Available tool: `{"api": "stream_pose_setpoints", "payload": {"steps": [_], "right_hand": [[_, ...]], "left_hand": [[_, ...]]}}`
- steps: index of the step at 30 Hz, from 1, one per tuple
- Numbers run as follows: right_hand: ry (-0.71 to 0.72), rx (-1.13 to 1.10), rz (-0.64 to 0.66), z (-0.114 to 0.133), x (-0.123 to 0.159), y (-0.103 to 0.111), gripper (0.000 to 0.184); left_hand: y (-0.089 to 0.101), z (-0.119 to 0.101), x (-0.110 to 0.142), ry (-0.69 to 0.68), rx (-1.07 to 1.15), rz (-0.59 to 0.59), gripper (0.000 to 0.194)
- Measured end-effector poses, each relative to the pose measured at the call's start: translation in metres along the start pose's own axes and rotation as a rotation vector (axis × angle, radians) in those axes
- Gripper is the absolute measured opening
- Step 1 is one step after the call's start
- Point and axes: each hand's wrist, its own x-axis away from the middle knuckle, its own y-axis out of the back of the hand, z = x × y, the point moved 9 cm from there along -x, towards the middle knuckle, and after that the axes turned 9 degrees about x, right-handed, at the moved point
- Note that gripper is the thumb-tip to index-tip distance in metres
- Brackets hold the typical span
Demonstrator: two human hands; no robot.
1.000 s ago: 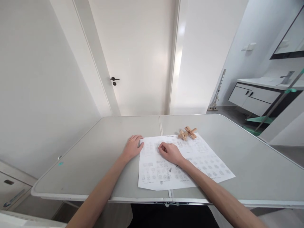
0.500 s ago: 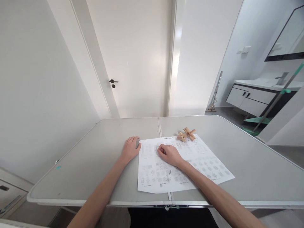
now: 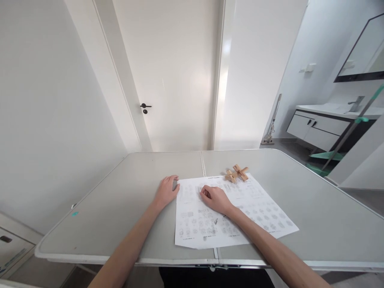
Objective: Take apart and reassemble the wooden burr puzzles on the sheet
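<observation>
Since 1.0 s ago, the view has tipped up a little, so the tabletop (image 3: pixel 306 192) sits lower in the frame, and the left hand (image 3: pixel 167 191) has eased slightly left at the sheet's edge; the right hand (image 3: pixel 215 198) and the wooden pieces have kept their places on the sheet.

The left hand lies palm down, fingers extended and thumb held apart, at the far left corner of the printed paper sheet (image 3: pixel 241 197), with no object visible in its grasp. The right hand rests on the sheet's far half, left of the wooden pieces, fingers loosely curled towards the thumb; I cannot tell whether they enclose anything.

The 2 cross-shaped wooden pieces, the left piece (image 3: pixel 231 176) and the right piece (image 3: pixel 241 172), lie close together at the sheet's far right edge. The sheet lies across the tabletop's seam (image 3: pixel 203 164), its near right corner pointing right. Beyond the far edge stands a white door (image 3: pixel 174 76) with a dark handle (image 3: pixel 145 106).
</observation>
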Motion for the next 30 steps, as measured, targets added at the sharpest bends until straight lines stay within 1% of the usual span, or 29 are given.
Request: {"api": "stream_pose_setpoints", "payload": {"steps": [4, 10, 17, 23, 30], "right_hand": [[0.001, 0.006, 0.001, 0.001, 0.000, 0.000, 0.016], [0.004, -0.005, 0.008, 0.001, 0.000, -0.001, 0.016], [0.004, 0.004, 0.014, 0.000, -0.001, -0.001, 0.016], [0.017, -0.001, -0.004, -0.001, -0.001, -0.001, 0.015], [0.014, 0.006, 0.001, 0.001, -0.001, 0.001, 0.017]], "left_hand": [[0.002, -0.004, 0.000, -0.015, 0.034, -0.011, 0.025], [0.000, -0.011, 0.000, -0.040, 0.010, 0.041, 0.022], [0.006, -0.004, -0.001, 0.044, -0.007, -0.017, 0.023], [0.009, -0.003, -0.001, 0.065, -0.030, -0.052, 0.020], [0.010, -0.003, -0.001, 0.078, -0.049, -0.057, 0.020]]}}
